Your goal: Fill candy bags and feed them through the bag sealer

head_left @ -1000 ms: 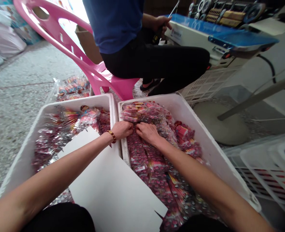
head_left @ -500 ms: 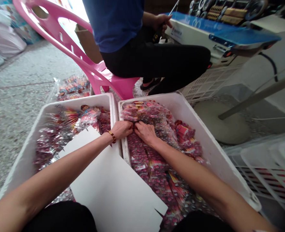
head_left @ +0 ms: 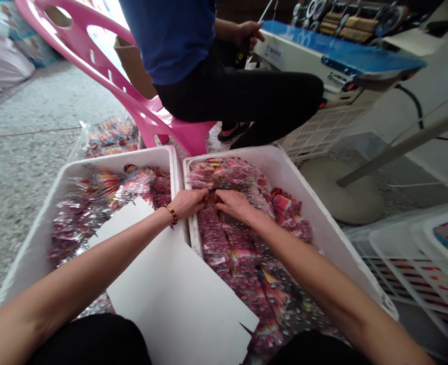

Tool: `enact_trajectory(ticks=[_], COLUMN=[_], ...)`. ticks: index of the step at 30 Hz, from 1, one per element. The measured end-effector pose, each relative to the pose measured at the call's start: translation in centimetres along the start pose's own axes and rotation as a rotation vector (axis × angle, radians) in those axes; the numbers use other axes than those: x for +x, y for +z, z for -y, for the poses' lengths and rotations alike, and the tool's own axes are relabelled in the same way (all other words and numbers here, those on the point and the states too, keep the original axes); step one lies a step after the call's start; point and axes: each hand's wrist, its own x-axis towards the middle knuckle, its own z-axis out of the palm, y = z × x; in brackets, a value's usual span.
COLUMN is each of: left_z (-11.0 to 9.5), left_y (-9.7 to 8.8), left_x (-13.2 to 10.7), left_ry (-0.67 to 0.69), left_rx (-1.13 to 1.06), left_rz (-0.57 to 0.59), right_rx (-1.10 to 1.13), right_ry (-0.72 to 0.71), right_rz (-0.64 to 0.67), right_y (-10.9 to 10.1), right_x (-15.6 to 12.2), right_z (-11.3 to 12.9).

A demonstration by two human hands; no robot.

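Two white plastic bins stand side by side in front of me, both filled with shiny red and pink packets. My left hand (head_left: 188, 203), with a bead bracelet at the wrist, reaches over the divide into the right bin (head_left: 315, 208). My right hand (head_left: 233, 204) lies beside it, fingertips almost touching. Both hands have their fingers curled down into the heap of packets (head_left: 247, 263) and appear to pinch packets there. A white cardboard sheet (head_left: 171, 289) lies across the left bin (head_left: 37, 228) and my lap.
A person in a blue top sits on a pink plastic chair (head_left: 133, 101) just behind the bins, one hand at a blue-topped sealing machine (head_left: 334, 56). White lattice crates (head_left: 410, 263) stand at the right. A bag of packets (head_left: 110, 137) lies on the speckled floor.
My hands have crept slightly further up the heap and stay pressed together. The view has shifted a little to the right.
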Motion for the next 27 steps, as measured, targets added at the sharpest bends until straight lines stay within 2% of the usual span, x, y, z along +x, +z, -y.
enact_trajectory(ticks=[4,10,16,22,27], left_z=[0.1,0.1,-1.1,-0.7,-0.5], left_y=[-0.1,0.4,0.0,0.4,0.5], left_x=[-0.1,-0.4,-0.2,0.0,0.1], left_ry=[0.045,0.091,0.041,0.016,0.024], left_rx=[0.004,0.036,0.134,0.129,0.126], left_rz=[0.012,-0.012,0.009,0.009,0.017], right_rx=[-0.105,-0.099,-0.037,0.069,-0.093], right_ry=[-0.014,0.001,0.012,0.005,0.057], right_rz=[-0.009,-0.011,0.003,0.053,-0.002], right_y=[0.6,1.0,0.7,-0.1,0.7], right_x=[0.0,0.7,1.3,1.2,1.0], right_z=[0.5,0.0,-0.3,-0.2,1.1])
